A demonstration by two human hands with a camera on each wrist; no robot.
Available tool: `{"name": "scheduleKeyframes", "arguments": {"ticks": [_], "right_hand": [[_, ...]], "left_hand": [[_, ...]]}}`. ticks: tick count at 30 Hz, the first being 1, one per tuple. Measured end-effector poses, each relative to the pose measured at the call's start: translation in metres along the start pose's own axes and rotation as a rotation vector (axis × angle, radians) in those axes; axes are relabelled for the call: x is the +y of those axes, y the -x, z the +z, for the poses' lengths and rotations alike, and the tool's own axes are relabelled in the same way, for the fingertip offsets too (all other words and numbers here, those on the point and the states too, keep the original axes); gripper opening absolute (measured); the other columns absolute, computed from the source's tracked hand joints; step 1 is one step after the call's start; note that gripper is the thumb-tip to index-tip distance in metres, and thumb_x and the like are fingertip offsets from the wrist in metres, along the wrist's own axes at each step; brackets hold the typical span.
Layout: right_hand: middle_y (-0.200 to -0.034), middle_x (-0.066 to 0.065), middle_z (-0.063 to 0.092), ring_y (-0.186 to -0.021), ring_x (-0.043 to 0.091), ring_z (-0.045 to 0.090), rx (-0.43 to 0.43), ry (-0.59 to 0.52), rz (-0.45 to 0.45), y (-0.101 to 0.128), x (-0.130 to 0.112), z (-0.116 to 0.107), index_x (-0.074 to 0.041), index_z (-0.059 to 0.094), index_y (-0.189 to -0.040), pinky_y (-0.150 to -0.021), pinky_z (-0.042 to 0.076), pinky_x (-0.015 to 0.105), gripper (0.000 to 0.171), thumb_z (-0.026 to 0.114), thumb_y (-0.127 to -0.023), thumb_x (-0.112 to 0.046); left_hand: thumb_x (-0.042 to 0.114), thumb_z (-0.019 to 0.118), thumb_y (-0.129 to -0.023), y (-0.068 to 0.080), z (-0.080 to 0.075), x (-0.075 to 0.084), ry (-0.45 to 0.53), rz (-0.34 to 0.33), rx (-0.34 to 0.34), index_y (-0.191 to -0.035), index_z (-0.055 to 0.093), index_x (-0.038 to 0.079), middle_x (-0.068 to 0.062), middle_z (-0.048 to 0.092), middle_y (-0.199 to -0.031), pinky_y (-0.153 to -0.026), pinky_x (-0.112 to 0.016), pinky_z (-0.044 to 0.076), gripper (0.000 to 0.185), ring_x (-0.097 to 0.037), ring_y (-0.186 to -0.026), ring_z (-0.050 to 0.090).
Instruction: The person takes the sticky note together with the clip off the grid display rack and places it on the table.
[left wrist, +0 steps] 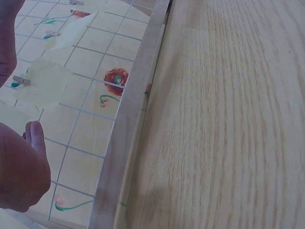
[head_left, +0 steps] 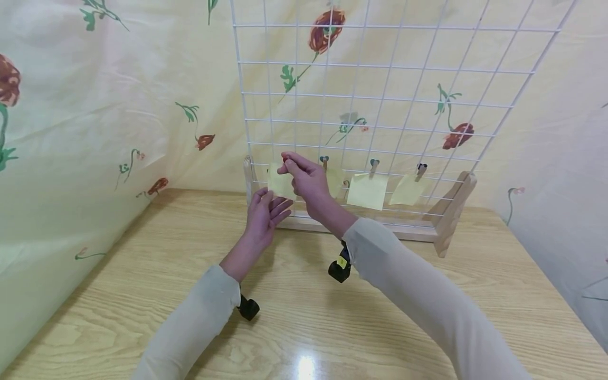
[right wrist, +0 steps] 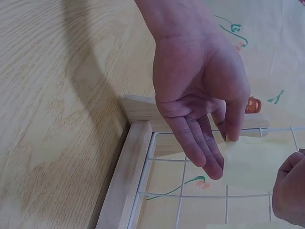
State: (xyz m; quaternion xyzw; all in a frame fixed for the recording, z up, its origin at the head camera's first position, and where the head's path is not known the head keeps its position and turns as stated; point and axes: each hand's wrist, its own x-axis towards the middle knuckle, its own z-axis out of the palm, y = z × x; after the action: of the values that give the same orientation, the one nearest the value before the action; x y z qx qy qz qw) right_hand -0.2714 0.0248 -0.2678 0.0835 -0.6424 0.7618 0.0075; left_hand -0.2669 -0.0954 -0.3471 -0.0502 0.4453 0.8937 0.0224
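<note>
My left hand point(head_left: 266, 211) pinches the lower left edge of a pale yellow paper note point(head_left: 281, 182) between thumb and fingers, its other fingers spread out. At the note's top, my right hand point(head_left: 309, 182) curls its fingers round a small clothespin; only a brown tip of that clothespin point(right wrist: 301, 150) peeks out in the right wrist view. The note lies against the lower left of a white wire grid point(head_left: 353, 97). Right of it, another yellow note point(head_left: 335, 182), partly behind my right hand, hangs from a small wooden clothespin point(head_left: 325, 163).
Two more notes, a middle one point(head_left: 368, 191) and a right one point(head_left: 408, 190), hang from clothespins along the grid. Wooden feet, such as the right one point(head_left: 453, 214), hold the grid on the wood-grain table point(head_left: 304, 311). Flowered cloth point(head_left: 95, 132) stands behind and beside it.
</note>
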Motion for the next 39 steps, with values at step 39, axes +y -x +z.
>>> {"name": "scheduleKeyframes", "arguments": {"ticks": [39], "right_hand": [[-0.079,-0.003,0.064,-0.048,0.008,0.03,-0.163,0.024,0.018,0.048,0.009,-0.033,0.0,0.058,-0.129,-0.046,0.021,0.019,0.031,0.051,-0.1,-0.008]], "left_hand": [[0.015,0.047,-0.101,0.01,0.005,0.003,-0.161,0.061,-0.016,-0.111,0.049,0.012,-0.002,0.065,-0.087,-0.072,-0.028,0.059,0.011,-0.015,-0.077,0.068]]}}
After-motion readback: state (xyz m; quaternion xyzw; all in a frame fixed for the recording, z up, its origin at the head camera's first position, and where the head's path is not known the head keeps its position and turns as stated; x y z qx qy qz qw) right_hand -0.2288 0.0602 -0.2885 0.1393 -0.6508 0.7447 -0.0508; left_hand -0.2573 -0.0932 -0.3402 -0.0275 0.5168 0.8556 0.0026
